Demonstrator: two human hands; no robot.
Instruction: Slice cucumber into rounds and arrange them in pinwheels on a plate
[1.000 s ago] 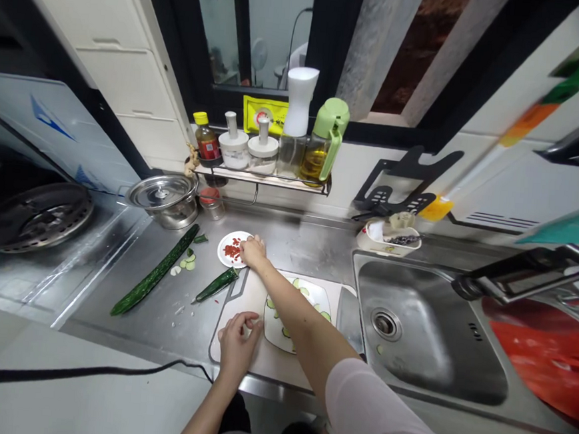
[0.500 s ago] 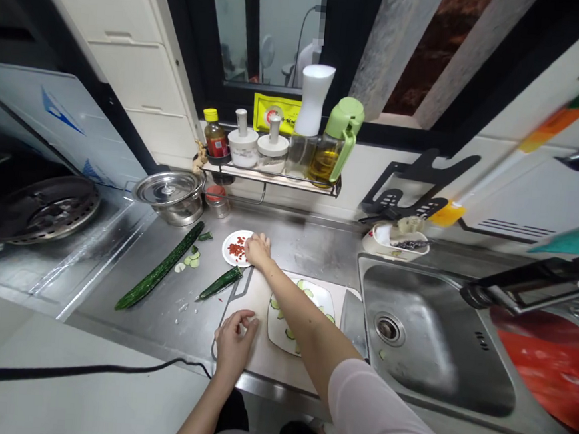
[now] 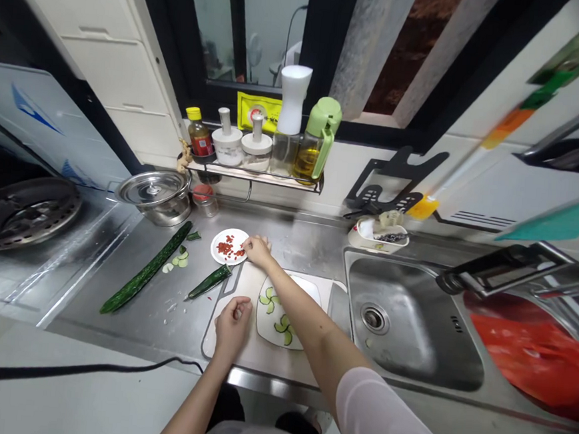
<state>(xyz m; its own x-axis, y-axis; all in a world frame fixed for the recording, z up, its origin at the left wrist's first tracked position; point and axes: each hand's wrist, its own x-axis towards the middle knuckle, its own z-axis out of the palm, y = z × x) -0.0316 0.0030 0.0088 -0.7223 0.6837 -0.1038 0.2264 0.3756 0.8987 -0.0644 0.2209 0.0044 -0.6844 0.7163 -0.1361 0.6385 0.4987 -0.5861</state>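
My right hand [image 3: 257, 249] is at the right rim of a small white plate [image 3: 215, 252], its fingertips pinched together by some small red goji berries [image 3: 225, 247]. Whether a berry is between them is hidden. Over the left part of the cutting board [image 3: 214, 337] my left hand [image 3: 232, 323] is curled with its fingers closed, and I cannot see what, if anything, is inside. A square white plate [image 3: 262, 328] lies on the board, bearing green cucumber slices [image 3: 285, 329] in curved groups. My right forearm covers part of this plate.
A long cucumber [image 3: 148, 269], a cut cucumber piece [image 3: 209, 282] and loose slices [image 3: 180, 260] lie left on the steel counter. A lidded pot [image 3: 158, 196] stands behind. To the right are a knife [image 3: 340, 306] and the sink [image 3: 412, 320]. A rack above holds seasoning bottles.
My right hand has drawn slightly back to the plate's right rim, uncovering more berries. My left hand's fingers have curled in further. The camera view has shifted, showing more cucumber slices.
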